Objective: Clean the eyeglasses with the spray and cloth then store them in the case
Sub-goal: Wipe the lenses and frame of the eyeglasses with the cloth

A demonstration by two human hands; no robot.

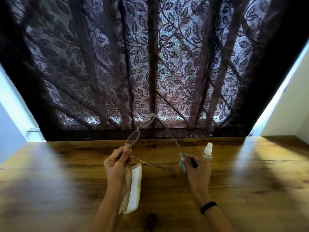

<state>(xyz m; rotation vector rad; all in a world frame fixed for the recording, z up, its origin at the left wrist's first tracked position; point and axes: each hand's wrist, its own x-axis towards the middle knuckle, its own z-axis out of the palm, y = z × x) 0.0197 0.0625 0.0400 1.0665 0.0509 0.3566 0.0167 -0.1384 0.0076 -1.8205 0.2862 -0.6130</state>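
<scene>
The thin-framed eyeglasses [133,138] are held up above the wooden table [250,173], lenses raised toward the curtain, both temples unfolded. My left hand [117,164] pinches the frame at the near lens. My right hand [195,168] grips the dark tip of the far temple together with a small teal cloth [182,162]. A clear spray bottle [207,151] with a white nozzle stands upright just behind my right hand. The cream eyeglass case [133,186] lies open on the table under my left wrist.
A dark leaf-patterned curtain [150,64] hangs along the table's far edge. Pale walls show at both sides. A black band [208,207] is on my right wrist. Bare wood lies to the left and right of my hands.
</scene>
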